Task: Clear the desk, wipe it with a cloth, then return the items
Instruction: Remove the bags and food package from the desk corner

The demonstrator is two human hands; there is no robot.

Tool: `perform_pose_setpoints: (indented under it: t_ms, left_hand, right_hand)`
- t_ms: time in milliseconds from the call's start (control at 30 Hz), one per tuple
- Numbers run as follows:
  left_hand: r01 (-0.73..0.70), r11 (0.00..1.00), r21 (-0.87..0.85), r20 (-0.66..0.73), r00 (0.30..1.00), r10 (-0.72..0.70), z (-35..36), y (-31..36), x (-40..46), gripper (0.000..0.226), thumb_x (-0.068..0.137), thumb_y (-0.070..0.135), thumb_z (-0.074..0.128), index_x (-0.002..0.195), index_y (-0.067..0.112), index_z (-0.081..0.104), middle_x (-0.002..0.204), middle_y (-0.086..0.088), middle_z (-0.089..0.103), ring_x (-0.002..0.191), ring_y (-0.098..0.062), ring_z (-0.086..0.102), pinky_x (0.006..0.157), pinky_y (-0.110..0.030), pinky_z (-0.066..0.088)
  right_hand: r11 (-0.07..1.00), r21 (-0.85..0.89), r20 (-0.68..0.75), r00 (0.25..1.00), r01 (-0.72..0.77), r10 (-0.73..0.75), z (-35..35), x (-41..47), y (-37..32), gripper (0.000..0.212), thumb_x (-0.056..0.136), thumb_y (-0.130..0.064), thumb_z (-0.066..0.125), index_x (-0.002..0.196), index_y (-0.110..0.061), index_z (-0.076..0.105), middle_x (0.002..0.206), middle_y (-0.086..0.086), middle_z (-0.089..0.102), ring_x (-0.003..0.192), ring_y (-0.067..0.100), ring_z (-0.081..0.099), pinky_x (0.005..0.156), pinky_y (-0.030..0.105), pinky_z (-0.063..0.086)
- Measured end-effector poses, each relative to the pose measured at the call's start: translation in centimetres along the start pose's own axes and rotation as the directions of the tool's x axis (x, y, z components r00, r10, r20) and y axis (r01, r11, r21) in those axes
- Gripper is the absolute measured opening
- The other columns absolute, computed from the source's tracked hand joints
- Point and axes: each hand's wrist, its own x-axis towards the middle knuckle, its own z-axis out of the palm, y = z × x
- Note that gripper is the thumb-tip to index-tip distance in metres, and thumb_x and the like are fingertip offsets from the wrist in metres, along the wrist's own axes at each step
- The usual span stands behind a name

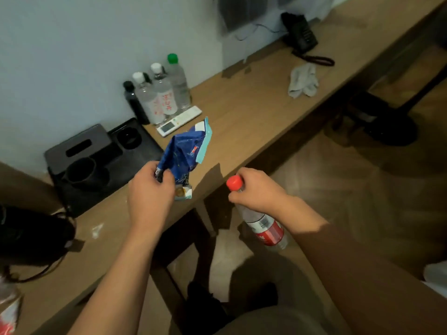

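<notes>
Head view, landmark: wooden desk (254,112) ran along the wall.
Left hand (151,192): closed around the lower end of a crumpled blue snack bag (187,151), held just above the desk's front edge.
Right hand (257,189): wrapped around the neck of a red-capped bottle (264,224), which hung off the desk's front edge, over the floor.
Cloth (303,81): lay bunched on the desk, toward its far end, near a black telephone (301,35).
Bottles (160,93): stood grouped at the desk's back edge, against the wall.
Remote (179,120): lay on the desk, just in front of the bottles.
Black tray (96,163): sat on the desk, near the left hand.
</notes>
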Motion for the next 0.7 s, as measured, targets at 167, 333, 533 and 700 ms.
perform_pose_setpoints:
  t_ms: [167, 333, 533, 700]
  left_hand:
    - [-0.104, 0.994, -0.013, 0.109, 0.988, 0.105, 7.7, 8.7, -2.8, 0.011, 0.095, 0.021, 0.057, 0.098, 0.016, 0.067, 0.074, 0.004, 0.062, 0.065, -0.009, 0.055, 0.052, -0.029, 0.036]
    - [-0.153, 0.987, -0.049, 0.282, 0.946, 0.16, 15.1, 16.6, -6.2, 0.018, 0.098, 0.02, 0.056, 0.113, 0.018, 0.067, 0.08, 0.009, 0.064, 0.071, -0.01, 0.063, 0.061, -0.039, 0.056]
    - [-0.283, 0.959, -0.03, 0.472, 0.842, 0.263, 22.8, 24.7, -9.7, 0.024, 0.1, 0.022, 0.056, 0.123, 0.018, 0.062, 0.079, 0.013, 0.058, 0.074, -0.014, 0.065, 0.068, -0.05, 0.06]
    - [-0.402, 0.913, -0.07, 0.547, 0.75, 0.372, 29.4, 30.6, -10.5, 0.012, 0.099, 0.023, 0.057, 0.096, 0.034, 0.053, 0.083, 0.009, 0.061, 0.078, -0.015, 0.066, 0.069, -0.049, 0.06]
  right_hand:
    - [0.989, 0.099, -0.166, 0.979, -0.106, 0.122, -6.3, -4.0, 9.7, 0.028, 0.074, -0.034, 0.071, 0.091, -0.021, 0.052, 0.089, -0.004, 0.053, 0.081, 0.017, 0.056, 0.063, 0.03, 0.04]
    - [0.959, 0.201, -0.271, 0.929, -0.202, 0.252, -11.3, -8.5, 18.2, 0.026, 0.078, -0.03, 0.071, 0.094, -0.017, 0.054, 0.085, -0.005, 0.051, 0.079, 0.016, 0.054, 0.06, 0.029, 0.039]
    - [0.889, 0.334, -0.384, 0.816, -0.314, 0.432, -15.8, -13.3, 26.2, 0.026, 0.079, -0.029, 0.069, 0.093, -0.01, 0.057, 0.089, 0.004, 0.058, 0.082, 0.022, 0.057, 0.072, 0.036, 0.047]
    - [0.815, 0.449, -0.412, 0.724, -0.366, 0.553, -19.0, -14.4, 32.3, 0.02, 0.08, -0.028, 0.068, 0.085, -0.017, 0.052, 0.087, 0.002, 0.055, 0.077, 0.019, 0.053, 0.06, 0.028, 0.038]
